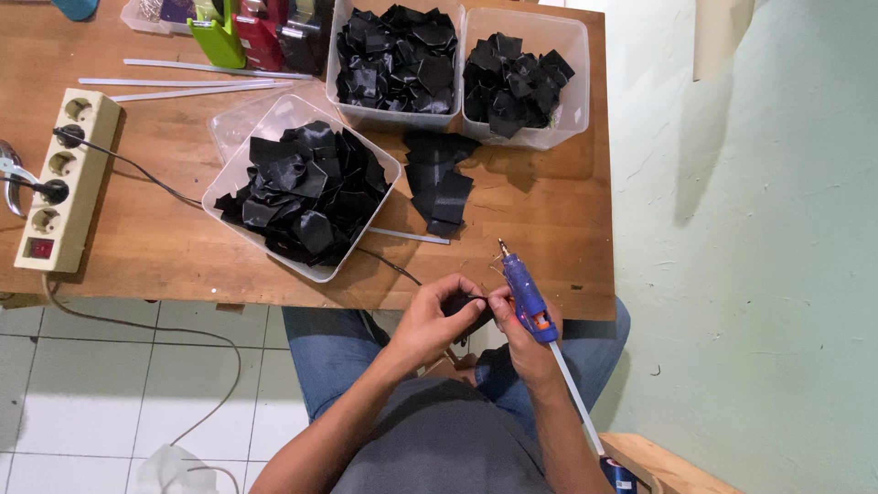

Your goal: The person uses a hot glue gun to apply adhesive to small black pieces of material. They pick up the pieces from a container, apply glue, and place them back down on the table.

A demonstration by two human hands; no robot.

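At the surface (549, 210) edge, left hand (437, 322) pinches a black fabric piece (468, 306); right hand (529, 340), at three o'clock, grips a glue gun (528, 296). Gluing step; next needs a steady nozzle.

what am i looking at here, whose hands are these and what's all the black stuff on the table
There is one picture, taken by a camera worn on a person's head and looking straight down, so the arms at the bottom are that person's own. They sit at a wooden table. The left hand pinches a small black piece at the table's near edge. The right hand also touches that piece while holding a blue glue gun, nozzle pointing away. On the table stand three clear plastic tubs filled with folded black fabric pieces, with a loose pile between them. At the left lie a power strip and thin white glue sticks.
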